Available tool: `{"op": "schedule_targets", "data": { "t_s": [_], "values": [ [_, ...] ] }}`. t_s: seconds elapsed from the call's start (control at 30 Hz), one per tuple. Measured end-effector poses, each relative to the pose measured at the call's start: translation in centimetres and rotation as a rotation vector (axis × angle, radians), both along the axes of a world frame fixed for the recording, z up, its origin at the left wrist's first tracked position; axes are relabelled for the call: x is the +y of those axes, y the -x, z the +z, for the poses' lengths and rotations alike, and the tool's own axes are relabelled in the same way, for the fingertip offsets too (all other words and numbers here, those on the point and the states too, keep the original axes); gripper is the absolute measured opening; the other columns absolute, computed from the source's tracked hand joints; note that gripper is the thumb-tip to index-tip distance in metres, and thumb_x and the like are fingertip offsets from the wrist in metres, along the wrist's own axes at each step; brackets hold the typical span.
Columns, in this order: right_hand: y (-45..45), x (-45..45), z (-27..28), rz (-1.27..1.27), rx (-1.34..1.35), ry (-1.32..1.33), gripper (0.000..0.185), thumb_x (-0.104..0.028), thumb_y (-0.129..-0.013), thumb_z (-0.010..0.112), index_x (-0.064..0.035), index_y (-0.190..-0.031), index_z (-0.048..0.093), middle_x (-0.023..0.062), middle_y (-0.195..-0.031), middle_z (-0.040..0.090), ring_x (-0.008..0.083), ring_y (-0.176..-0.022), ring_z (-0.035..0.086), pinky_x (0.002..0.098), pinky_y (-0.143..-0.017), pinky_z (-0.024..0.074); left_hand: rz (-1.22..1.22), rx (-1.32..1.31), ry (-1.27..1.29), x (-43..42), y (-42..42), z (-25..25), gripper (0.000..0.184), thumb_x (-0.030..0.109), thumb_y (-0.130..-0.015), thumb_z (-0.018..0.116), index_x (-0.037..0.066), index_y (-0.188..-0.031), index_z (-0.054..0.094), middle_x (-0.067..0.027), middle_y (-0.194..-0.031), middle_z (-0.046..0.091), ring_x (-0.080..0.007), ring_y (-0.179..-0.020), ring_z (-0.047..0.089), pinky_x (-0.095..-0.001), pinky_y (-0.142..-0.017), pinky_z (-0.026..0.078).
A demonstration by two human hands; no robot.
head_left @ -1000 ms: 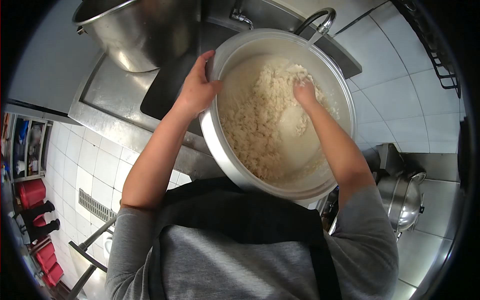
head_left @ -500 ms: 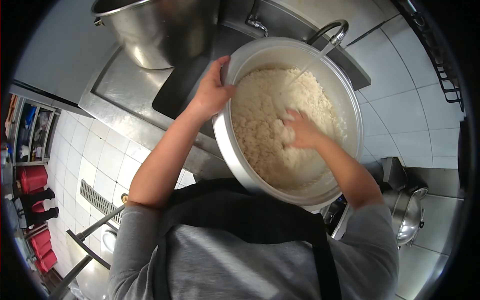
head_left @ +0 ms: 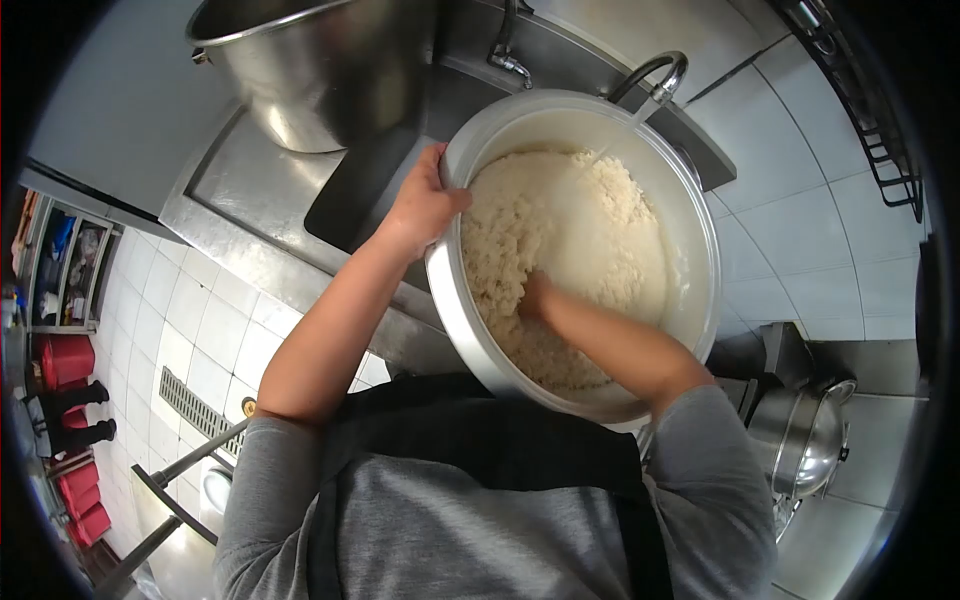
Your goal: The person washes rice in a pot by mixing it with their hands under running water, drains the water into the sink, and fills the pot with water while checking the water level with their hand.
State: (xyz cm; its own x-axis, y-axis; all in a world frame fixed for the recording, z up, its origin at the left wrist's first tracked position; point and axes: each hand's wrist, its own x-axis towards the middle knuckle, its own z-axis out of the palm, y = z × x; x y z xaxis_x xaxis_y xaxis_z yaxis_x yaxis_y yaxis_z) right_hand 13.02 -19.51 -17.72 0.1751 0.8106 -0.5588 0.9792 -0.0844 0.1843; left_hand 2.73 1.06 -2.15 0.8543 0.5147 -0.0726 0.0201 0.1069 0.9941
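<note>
A large round pot (head_left: 705, 260) stands tilted at the sink, holding pale rice (head_left: 510, 225) in cloudy water. Its left rim is in the grip of my left hand (head_left: 425, 205), thumb over the edge. My right hand (head_left: 533, 297) is sunk in the rice at the pot's lower left, with its fingers hidden. From the curved faucet (head_left: 668, 85) a thin stream of water runs into the pot.
A tall steel pot (head_left: 320, 85) stands on the steel counter (head_left: 250, 185) at the upper left. Beside it is the dark sink basin (head_left: 345, 205). A lidded steel pot (head_left: 800, 440) sits at the right. Red bins (head_left: 68, 360) are at the far left.
My right hand has moved from the pot's right side through the middle to its lower left, down into the rice. Cloudy water now shows across the centre. My left hand keeps its hold on the rim.
</note>
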Motion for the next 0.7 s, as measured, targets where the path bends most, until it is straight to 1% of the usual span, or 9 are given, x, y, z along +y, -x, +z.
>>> {"op": "schedule_targets", "data": {
  "t_s": [0.17,0.27,0.3,0.33,0.37,0.4,0.47,0.57,0.7],
  "values": [
    [-9.6,4.7,5.2,-0.519,0.023,0.028,0.043,-0.032,-0.084,0.048,-0.0112,-0.121,0.055,0.0117,-0.123,0.054,0.0277,-0.115,0.049,0.0391,-0.098,0.0354,-0.037,-0.076,0.056,-0.1,0.4,0.3,0.059,-0.004,-0.067,0.058,-0.003,-0.123,0.039,-0.013,-0.11,0.052,-0.0217,-0.105,0.05,-0.0297,-0.093,0.038],
    [-15.7,1.8,7.8,-0.671,0.015,-0.122,0.058,-0.051,-0.084,0.042,-0.0115,-0.126,0.051,0.0154,-0.134,0.044,0.0282,-0.125,0.04,0.0396,-0.105,0.0273,-0.018,-0.165,0.12,0.0,-0.2,-1.6,0.063,-0.008,-0.064,0.06,-0.003,-0.123,0.039,-0.0139,-0.113,0.053,-0.023,-0.109,0.049,-0.0321,-0.096,0.037],
    [-19.7,-1.0,5.6,-0.585,-0.179,0.045,0.061,-0.057,-0.087,0.034,-0.0145,-0.128,0.049,0.0087,-0.136,0.042,0.0259,-0.127,0.038,0.0407,-0.109,0.0197,0.0,-0.144,0.035,-0.1,-0.2,-1.5,0.066,-0.007,-0.064,0.06,-0.004,-0.126,0.036,-0.0157,-0.118,0.051,-0.0242,-0.114,0.047,-0.0333,-0.099,0.035],
    [-28.2,-5.2,-0.2,-0.49,-0.115,0.167,0.068,-0.06,-0.087,0.03,-0.0122,-0.134,0.041,0.0107,-0.141,0.035,0.0274,-0.131,0.031,0.0396,-0.111,0.013,0.071,-0.099,-0.171,0.9,-1.9,-5.9,0.071,-0.002,-0.065,0.063,-0.005,-0.13,0.034,-0.0173,-0.124,0.048,-0.0248,-0.118,0.043,-0.0336,-0.101,0.033],
    [-21.7,-3.7,8.2,-0.584,-0.11,0.21,0.068,-0.059,-0.089,0.027,-0.0114,-0.136,0.037,0.0135,-0.142,0.032,0.0298,-0.132,0.028,0.0397,-0.111,0.0126,0.04,0.08,-0.229,0.7,-0.3,-1.8,0.073,0.006,-0.066,0.066,-0.005,-0.131,0.033,-0.0195,-0.127,0.046,-0.0263,-0.12,0.042,-0.0336,-0.103,0.032],
    [-23.4,-5.8,8.1,-0.678,0.054,0.266,0.072,-0.063,-0.087,0.029,-0.012,-0.137,0.036,0.0122,-0.145,0.028,0.027,-0.135,0.022,0.0383,-0.11,0.0173,0.046,0.151,-0.199,0.4,0.7,0.2,0.074,0.011,-0.067,0.067,-0.005,-0.13,0.034,-0.0218,-0.128,0.044,-0.0291,-0.122,0.041,-0.0341,-0.103,0.032],
    [-26.4,-13.9,4.6,-1.169,0.555,0.054,0.072,-0.058,-0.088,0.039,-0.0057,-0.137,0.034,0.0142,-0.138,0.038,0.0264,-0.129,0.033,0.038,-0.106,0.025,0.074,0.099,-0.235,0.4,0.4,-0.8,0.071,0.013,-0.065,0.066,-0.002,-0.128,0.037,-0.0235,-0.123,0.047,-0.0345,-0.118,0.044,-0.037,-0.099,0.036],
    [-21.9,-18.1,4.9,-1.498,0.924,0.269,0.08,-0.062,-0.082,0.046,-0.0067,-0.138,0.032,0.0138,-0.132,0.045,0.0283,-0.121,0.042,0.0432,-0.097,0.0369,0.139,0.109,-0.185,-0.3,0.4,-0.2,0.056,0.008,-0.066,0.063,0.001,-0.118,0.042,-0.0231,-0.102,0.058,-0.0383,-0.1,0.055,-0.0396,-0.086,0.044],
    [-13.2,-19.7,4.7,-1.272,1.517,-0.029,0.046,-0.038,-0.096,0.031,-0.0079,-0.127,0.045,0.007,-0.124,0.053,0.0225,-0.111,0.052,0.0383,-0.095,0.0421,0.118,0.103,-0.15,0.0,0.3,0.0,0.058,0.007,-0.066,0.062,0.001,-0.119,0.04,-0.0242,-0.101,0.058,-0.0372,-0.099,0.056,-0.0403,-0.085,0.044]
  ]
}}
